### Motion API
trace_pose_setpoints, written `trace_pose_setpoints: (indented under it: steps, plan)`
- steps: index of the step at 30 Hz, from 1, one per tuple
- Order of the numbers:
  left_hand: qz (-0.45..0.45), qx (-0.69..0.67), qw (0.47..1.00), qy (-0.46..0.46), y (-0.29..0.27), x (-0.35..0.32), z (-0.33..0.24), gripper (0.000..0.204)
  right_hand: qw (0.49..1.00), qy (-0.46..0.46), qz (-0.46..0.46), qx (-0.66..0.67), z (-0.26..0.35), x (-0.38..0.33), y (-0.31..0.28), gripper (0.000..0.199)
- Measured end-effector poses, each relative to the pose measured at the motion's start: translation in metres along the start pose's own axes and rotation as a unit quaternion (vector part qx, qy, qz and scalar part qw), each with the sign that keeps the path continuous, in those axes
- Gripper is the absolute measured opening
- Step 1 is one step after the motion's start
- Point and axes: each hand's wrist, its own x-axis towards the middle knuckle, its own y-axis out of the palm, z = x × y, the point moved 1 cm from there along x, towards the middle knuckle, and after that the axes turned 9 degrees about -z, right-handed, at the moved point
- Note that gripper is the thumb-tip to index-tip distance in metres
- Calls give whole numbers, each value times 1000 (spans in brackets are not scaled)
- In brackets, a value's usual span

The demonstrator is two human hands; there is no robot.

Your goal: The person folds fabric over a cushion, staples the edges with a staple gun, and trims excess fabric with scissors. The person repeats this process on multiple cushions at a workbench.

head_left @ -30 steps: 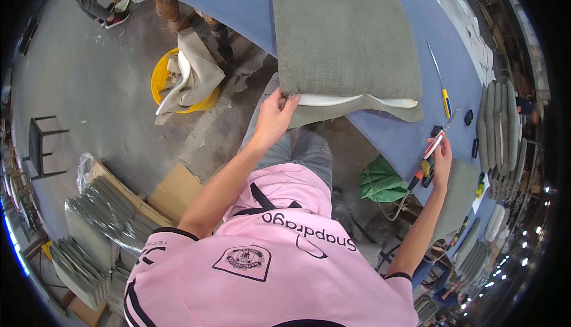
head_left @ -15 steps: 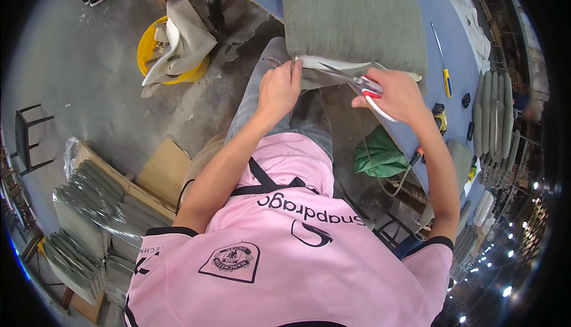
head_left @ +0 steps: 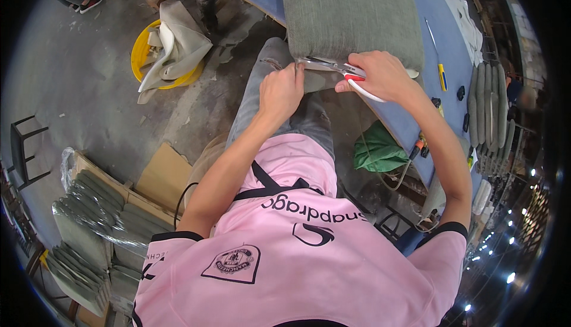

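A grey-green upholstered cushion lies on the blue table, its near edge sticking out over my lap. A flap of fabric hangs from that edge. My left hand pinches the fabric at the cushion's near left corner. In my right hand are scissors with red and white handles. Their blades lie along the cushion's near edge and point left, with the tips close to my left fingers. Whether the blades have fabric between them is hard to make out.
On the blue table to the right lies a screwdriver. A yellow bucket of fabric scraps stands on the floor at left. A green cloth bundle sits below the table edge. Cushions are stacked at lower left, others at right.
My right hand has brought the scissors left and up along the cushion's edge, toward my left hand. The blades look closer together. My left hand keeps its pinch at the corner.
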Motion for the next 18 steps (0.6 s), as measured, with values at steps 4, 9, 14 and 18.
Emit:
trace_pose_setpoints:
  steps: [4, 9, 14, 18]
  plan:
    - [11, -10, 1000, -3, 0, 0, 0, 43, 999, -27, -10, -25, -7, 7, 5, 80]
    - [5, -13, 1000, 5, -1, 1, 0, 44, 997, -69, -36, -27, -13, 7, 9, 71]
    - [11, -10, 1000, 4, 0, 2, 0, 44, 997, -54, -55, -30, -22, 6, 20, 72]
    - [12, -15, 1000, -2, 1, 0, 3, 45, 1000, -18, -9, -14, -15, 5, 14, 78]
